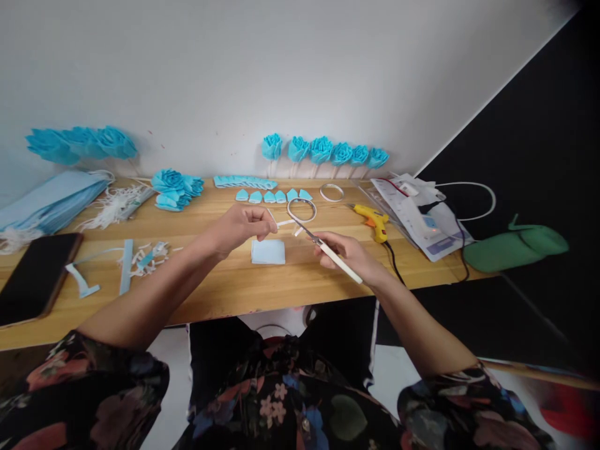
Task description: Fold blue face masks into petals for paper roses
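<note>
A thin white strip [285,222] sticks out from the pinched fingertips of my left hand [246,226]. My right hand [344,250] is closed around a slim white-handled tool with a thin metal blade [338,260]; its tip points up and left, close to the strip. I cannot tell whether it is a knife or scissors seen edge-on. Behind the tip is a narrow tape ring [302,210]. A folded light-blue piece of fabric [268,252] lies on the table between my hands, touched by neither.
Behind my hands lie several small blue pointed pieces [269,197], a pleated blue strip [245,182] and another ring [332,192]. Blue fabric flowers [321,150] stand along the wall. At right are a yellow glue gun [372,221] and a green pouch [510,248]; at left, a phone [40,275].
</note>
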`<action>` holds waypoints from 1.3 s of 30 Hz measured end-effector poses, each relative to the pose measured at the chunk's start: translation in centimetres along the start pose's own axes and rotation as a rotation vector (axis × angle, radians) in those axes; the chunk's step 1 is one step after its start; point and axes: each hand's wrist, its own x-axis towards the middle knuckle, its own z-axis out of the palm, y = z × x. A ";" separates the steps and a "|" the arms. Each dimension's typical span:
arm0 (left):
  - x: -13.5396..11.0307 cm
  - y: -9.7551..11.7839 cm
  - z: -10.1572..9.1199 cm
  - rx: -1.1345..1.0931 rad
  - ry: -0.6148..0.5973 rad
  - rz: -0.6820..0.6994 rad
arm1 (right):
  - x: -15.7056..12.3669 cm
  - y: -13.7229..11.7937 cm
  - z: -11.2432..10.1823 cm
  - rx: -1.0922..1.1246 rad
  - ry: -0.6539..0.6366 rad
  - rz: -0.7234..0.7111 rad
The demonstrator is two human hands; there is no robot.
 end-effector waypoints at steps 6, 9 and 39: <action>-1.5 -1.4 -2.6 -0.129 0.087 -0.016 | 0.6 0.6 -2.3 -0.298 0.269 0.003; -1.5 -1.9 -2.9 -0.108 0.185 0.021 | 0.6 0.4 -2.1 -0.158 0.168 -0.029; -0.5 -2.1 -0.7 -0.050 0.158 0.064 | 2.8 -1.1 3.0 0.150 -0.184 -0.017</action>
